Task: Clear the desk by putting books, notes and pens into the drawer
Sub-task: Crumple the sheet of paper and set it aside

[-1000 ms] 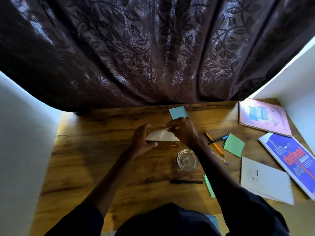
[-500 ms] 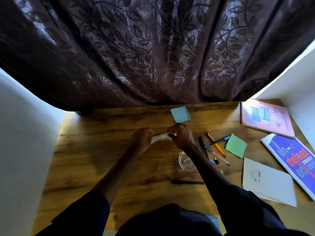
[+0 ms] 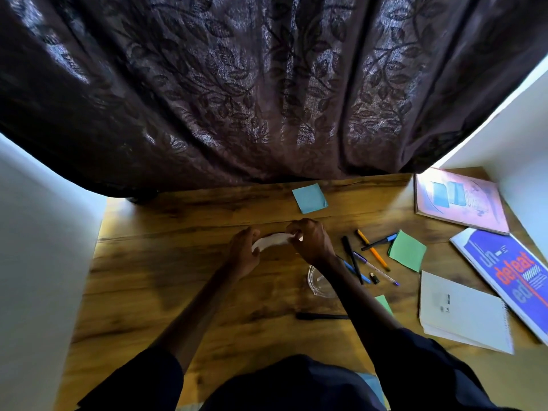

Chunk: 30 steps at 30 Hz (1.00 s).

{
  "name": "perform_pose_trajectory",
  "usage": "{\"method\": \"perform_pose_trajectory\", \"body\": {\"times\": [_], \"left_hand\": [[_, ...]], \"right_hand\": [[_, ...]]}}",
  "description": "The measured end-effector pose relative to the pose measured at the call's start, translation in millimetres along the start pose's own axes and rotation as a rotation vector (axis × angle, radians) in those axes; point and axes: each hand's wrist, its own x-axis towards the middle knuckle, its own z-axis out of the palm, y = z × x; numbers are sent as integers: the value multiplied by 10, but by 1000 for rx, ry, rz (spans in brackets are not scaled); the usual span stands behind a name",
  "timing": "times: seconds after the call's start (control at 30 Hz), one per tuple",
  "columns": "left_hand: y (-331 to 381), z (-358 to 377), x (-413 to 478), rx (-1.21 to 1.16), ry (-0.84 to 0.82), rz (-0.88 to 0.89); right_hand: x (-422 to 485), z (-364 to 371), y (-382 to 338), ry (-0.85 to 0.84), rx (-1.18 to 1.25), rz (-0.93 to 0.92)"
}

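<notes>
A pale sheet of paper (image 3: 271,240) is bunched between both hands over the middle of the wooden desk (image 3: 166,262). My left hand (image 3: 244,252) grips its left end and my right hand (image 3: 310,240) pinches its right end. Several pens (image 3: 366,256) lie scattered right of my right hand. A black pen (image 3: 321,316) lies nearer me. A blue note (image 3: 310,198) sits at the back, a green note (image 3: 407,250) to the right, another green note (image 3: 384,304) beside my right forearm. No drawer is in view.
A pink book (image 3: 459,200), a blue book reading "undefeated" (image 3: 513,274) and a white spiral notebook (image 3: 462,311) lie along the right side. A glass dish (image 3: 318,284) sits partly under my right forearm. A dark curtain (image 3: 267,84) hangs behind; white walls flank the desk.
The paper, spread flat between my hands a second ago, is now squeezed into a narrow curved strip. Both hands have closed in on it. The camera shifted slightly.
</notes>
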Motion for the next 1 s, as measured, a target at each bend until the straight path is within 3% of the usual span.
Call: {"method": "perform_pose_trajectory", "body": {"times": [0.2,0.4,0.67,0.87,1.0], "left_hand": [[36,-1,-38,-3,15,-11],[72,-55,-218,-24,37,-52],[110,-143,-622,-263,200,-198],[302,54,-665,-406,2,-372],[492,264,-545,-369,14,-393]], "right_hand": [[-123,-53,31,26,61,1],[-123,-32,-24,-232,-42,72],[-104,36,-151,-189,-178,89],[-211,111,-208,-141,-42,196],[-286,226,-279,-186,77,162]]}}
